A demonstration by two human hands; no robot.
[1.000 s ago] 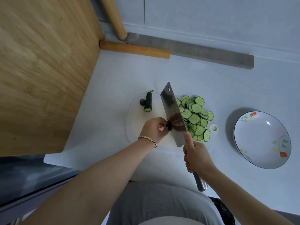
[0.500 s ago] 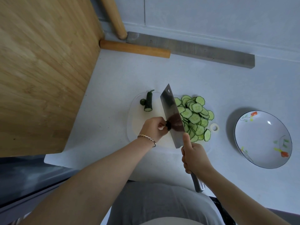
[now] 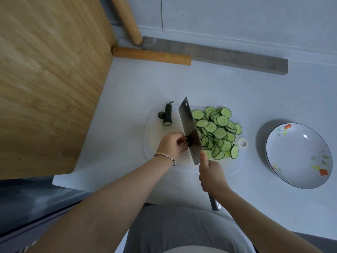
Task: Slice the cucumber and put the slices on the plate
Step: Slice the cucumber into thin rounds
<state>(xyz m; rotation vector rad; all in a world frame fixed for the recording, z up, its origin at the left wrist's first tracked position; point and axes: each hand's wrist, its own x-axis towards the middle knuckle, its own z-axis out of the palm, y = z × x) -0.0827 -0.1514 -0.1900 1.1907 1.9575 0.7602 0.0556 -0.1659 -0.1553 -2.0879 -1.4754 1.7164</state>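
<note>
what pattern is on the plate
White plate with a thin dark rim line and painted orange-red flowers with green leaves, seen in the head view.

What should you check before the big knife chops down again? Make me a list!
1. Left hand fingertips clear of the blade: cannot tell, they pinch very close.
2. Cucumber stub big enough to hold: not ok, it is tiny.
3. Right hand gripping the cleaver: ok.
4. Cutting board flat on the counter: ok.
5. Plate ready for the slices: ok, empty, right of the board.
</note>
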